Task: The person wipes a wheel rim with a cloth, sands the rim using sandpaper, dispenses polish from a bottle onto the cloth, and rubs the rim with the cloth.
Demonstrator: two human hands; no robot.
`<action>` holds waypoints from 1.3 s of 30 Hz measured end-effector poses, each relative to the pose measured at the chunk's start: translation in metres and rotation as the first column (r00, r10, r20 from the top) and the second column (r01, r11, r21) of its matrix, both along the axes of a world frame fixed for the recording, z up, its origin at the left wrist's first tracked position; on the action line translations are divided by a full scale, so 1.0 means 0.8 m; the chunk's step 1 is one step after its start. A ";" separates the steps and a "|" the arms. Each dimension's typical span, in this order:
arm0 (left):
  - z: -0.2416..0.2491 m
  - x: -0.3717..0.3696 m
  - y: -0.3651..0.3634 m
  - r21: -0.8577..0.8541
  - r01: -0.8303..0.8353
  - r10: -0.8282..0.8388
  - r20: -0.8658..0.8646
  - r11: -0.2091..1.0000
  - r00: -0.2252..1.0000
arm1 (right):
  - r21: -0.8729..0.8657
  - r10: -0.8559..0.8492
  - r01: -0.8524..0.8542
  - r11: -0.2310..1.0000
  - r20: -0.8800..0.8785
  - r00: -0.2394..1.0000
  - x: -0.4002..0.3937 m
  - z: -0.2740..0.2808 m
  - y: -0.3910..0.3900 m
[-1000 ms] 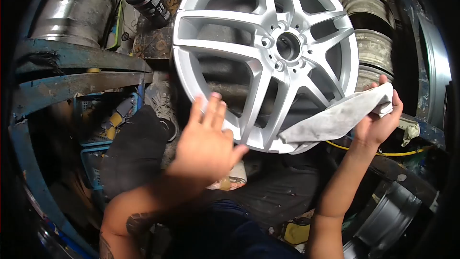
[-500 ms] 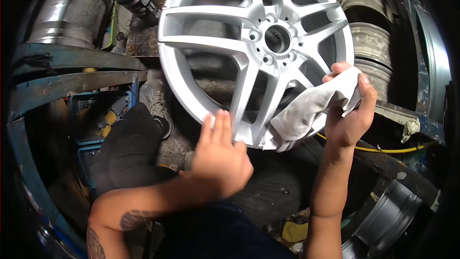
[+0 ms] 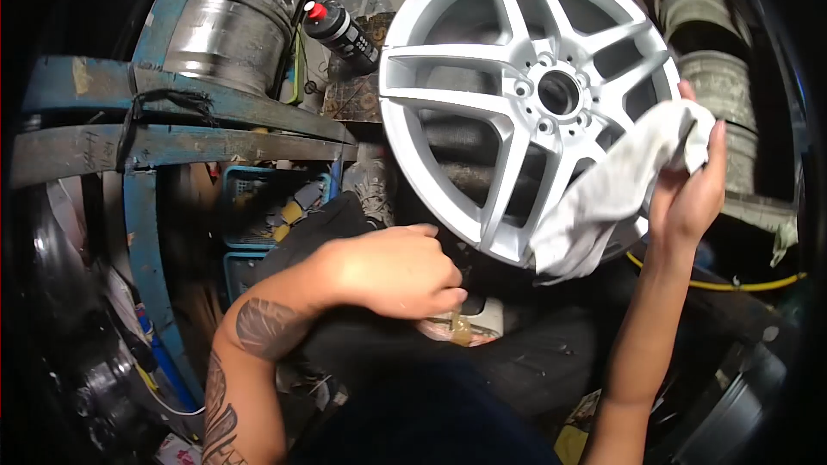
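A silver alloy wheel [image 3: 508, 125] with split spokes stands tilted in front of me. My right hand [image 3: 689, 198] grips a white cloth [image 3: 594, 202] at the wheel's right rim, and the cloth hangs over the lower spokes. My left hand [image 3: 401, 271] is below the wheel and apart from it, its fingers curled downward and partly hidden. Just under those fingers lies a pale object with brown tape [image 3: 463, 327], over my dark trousers; I cannot make out whether the hand holds anything.
A black bottle with a red cap [image 3: 343, 36] stands left of the wheel. Blue metal frame bars [image 3: 241, 145] and blue baskets [image 3: 276, 207] are at left. Stacked rims [image 3: 719, 77] and a yellow hose [image 3: 732, 286] lie at right.
My left hand has left the wheel's lower rim and dropped below it, its fingers now curled. The camera view has shifted left. My right hand still grips the cloth at the rim.
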State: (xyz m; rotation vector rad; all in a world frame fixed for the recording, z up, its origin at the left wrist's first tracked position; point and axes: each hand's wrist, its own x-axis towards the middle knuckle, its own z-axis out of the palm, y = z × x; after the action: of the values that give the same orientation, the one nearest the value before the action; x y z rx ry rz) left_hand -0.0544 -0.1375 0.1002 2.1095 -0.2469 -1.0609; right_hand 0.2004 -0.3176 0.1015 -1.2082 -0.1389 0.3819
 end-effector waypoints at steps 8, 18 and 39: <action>-0.044 -0.039 -0.066 0.489 -0.317 0.053 0.481 0.813 0.875 | -0.090 0.015 0.001 0.996 0.174 0.985 0.003 0.005 -0.019; -0.033 -0.027 -0.091 0.545 -0.338 0.010 0.516 0.768 0.856 | -0.206 0.163 -0.094 0.974 0.353 0.921 -0.010 -0.008 -0.028; -0.042 -0.042 -0.071 0.249 -0.406 0.212 0.558 0.879 0.802 | -0.932 0.731 0.234 0.279 0.363 0.578 -0.003 -0.043 -0.012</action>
State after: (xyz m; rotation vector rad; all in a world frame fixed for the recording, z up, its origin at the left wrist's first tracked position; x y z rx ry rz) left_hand -0.0879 -0.1945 0.0665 2.6302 0.0592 -0.3313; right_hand 0.1982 -0.3275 0.0668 -2.5843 -1.0951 0.1925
